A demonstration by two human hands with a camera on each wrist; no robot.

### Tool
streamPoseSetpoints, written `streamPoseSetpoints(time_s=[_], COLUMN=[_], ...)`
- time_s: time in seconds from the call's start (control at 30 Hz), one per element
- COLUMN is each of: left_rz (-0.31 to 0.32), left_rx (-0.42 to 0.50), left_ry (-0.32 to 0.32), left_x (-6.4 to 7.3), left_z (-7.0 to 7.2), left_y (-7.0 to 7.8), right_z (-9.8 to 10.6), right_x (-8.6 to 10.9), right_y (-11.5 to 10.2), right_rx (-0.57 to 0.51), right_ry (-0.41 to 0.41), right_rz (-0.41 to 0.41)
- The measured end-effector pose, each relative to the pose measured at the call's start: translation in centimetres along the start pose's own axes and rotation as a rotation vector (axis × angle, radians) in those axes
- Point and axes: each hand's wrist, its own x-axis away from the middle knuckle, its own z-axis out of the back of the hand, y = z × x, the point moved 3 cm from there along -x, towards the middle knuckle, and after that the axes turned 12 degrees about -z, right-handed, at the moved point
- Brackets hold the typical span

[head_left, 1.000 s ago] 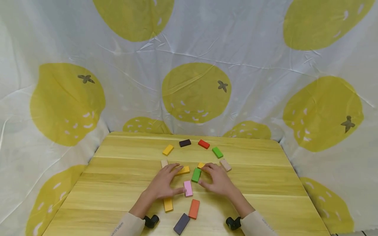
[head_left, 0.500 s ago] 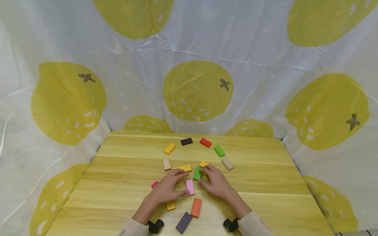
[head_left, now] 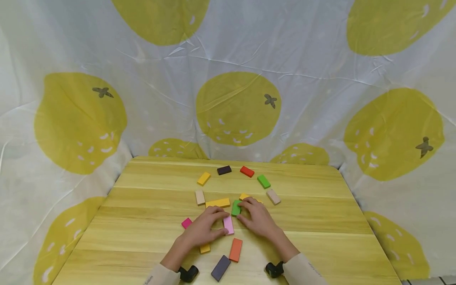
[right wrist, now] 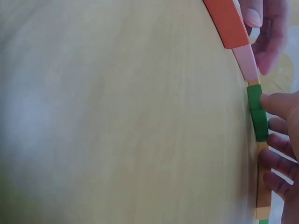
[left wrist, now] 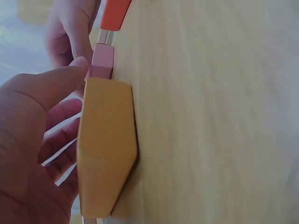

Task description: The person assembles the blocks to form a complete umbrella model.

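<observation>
In the head view, my left hand (head_left: 203, 227) pinches a pink block (head_left: 228, 225), thumb at its near end and index finger at its far end. My right hand (head_left: 259, 217) holds a green block (head_left: 236, 208) between thumb and index finger, just beyond and right of the pink one. Both blocks lie flat on the wooden table. An orange block (head_left: 236, 250) and a dark purple block (head_left: 221, 268) lie nearer the front. From the left wrist, a yellow block (left wrist: 107, 126) looms beside the palm; from the right wrist, the thumb touches the green block (right wrist: 256, 112).
Beyond the hands, a yellow block (head_left: 218, 203) and another yellow block (head_left: 244, 196), partly covered, lie near an arc including black (head_left: 224, 170), red (head_left: 247, 171) and green (head_left: 264, 181) blocks. A magenta block (head_left: 186, 223) peeks out left. A lemon-patterned cloth (head_left: 160, 99) hangs behind the table.
My right hand has shifted left and closed its fingers on the green block, nudging it slightly left. My left index finger has come over to the far end of the pink block.
</observation>
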Motion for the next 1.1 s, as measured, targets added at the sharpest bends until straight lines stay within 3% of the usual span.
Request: streamPoseSetpoints(time_s=[0.3, 0.5, 0.8, 1.1], left_rz=[0.025, 0.036, 0.049, 0.04], left_rx=[-0.009, 0.013, 0.006, 0.007], left_ry=[-0.016, -0.034, 0.03, 0.009], left_x=[-0.1, -0.1, -0.3, -0.2], left_z=[-0.3, -0.4, 0.0, -0.1], left_y=[0.2, 0.1, 0.1, 0.3], right_z=[-0.6, -0.8, -0.6, -0.5], right_x=[-0.4, -0.6, -1.1, -0.9], right_y=[-0.3, -0.2, -0.3, -0.4], right_rx=[-0.112, -0.181, -0.201, -0.223], right_ry=[-0.073, -0.08, -0.074, -0.104], right_rz=[-0.037, -0.052, -0.027, -0.035])
